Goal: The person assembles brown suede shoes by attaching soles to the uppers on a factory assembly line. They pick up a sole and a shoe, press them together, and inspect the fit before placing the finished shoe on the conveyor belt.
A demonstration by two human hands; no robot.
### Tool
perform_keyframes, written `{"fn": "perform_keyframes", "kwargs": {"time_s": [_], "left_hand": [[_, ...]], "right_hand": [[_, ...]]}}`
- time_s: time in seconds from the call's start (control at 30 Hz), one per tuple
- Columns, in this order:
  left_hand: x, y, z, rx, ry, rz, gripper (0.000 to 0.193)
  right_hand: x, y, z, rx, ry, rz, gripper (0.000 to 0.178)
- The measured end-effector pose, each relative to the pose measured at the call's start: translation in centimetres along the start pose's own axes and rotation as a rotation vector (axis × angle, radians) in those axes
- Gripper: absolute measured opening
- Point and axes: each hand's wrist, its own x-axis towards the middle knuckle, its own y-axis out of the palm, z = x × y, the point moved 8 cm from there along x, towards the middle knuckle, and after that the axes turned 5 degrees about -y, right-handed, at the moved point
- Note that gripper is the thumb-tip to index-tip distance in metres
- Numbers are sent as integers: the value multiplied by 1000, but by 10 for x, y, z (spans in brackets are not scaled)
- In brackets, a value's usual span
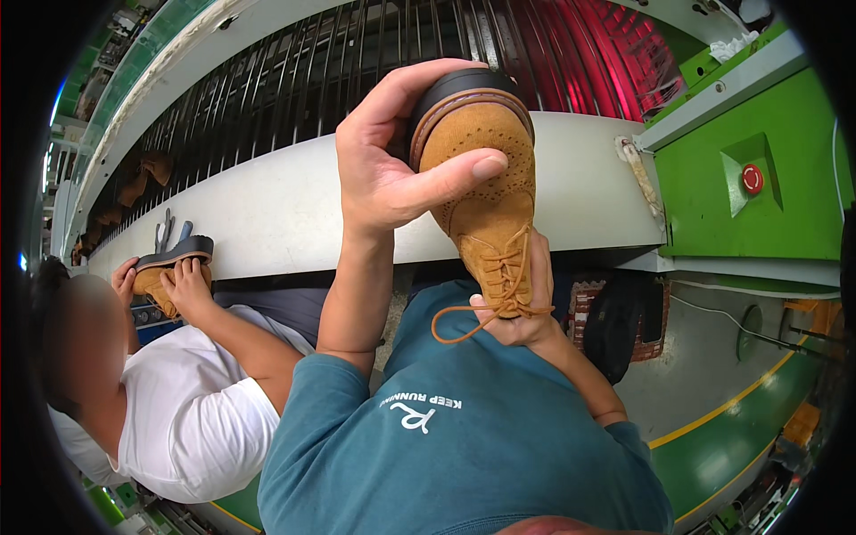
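A tan suede lace-up shoe [480,209] with a black sole and a perforated toe is held up in front of my chest, toe pointing away. My left hand [401,147] grips the toe end, thumb across the upper and fingers round the sole's far side. At the heel end my right hand [530,303] is closed round the shoe, partly hidden behind it. The brown laces are tied, and one loop hangs to the left.
Beyond a white ledge [294,209] runs a bed of metal rollers [294,98], lit red at right. A green panel with a red button [753,178] stands right. At left, a co-worker in white [205,437] holds another tan shoe [165,283] near some tools [169,234].
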Motion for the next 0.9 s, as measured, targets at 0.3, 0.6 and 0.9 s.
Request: {"fn": "perform_keyframes", "kwargs": {"time_s": [0.3, 0.6, 0.9], "left_hand": [[0, 2, 1, -11, -15, -7, 68], [0, 3, -1, 4, 3, -4, 68], [-2, 4, -2, 17, 2, -6, 67]], "right_hand": [[-3, -1, -4, 22, 24, 4, 109], [-4, 0, -5, 34, 33, 1, 108], [-5, 0, -6, 42, 16, -6, 108]]}}
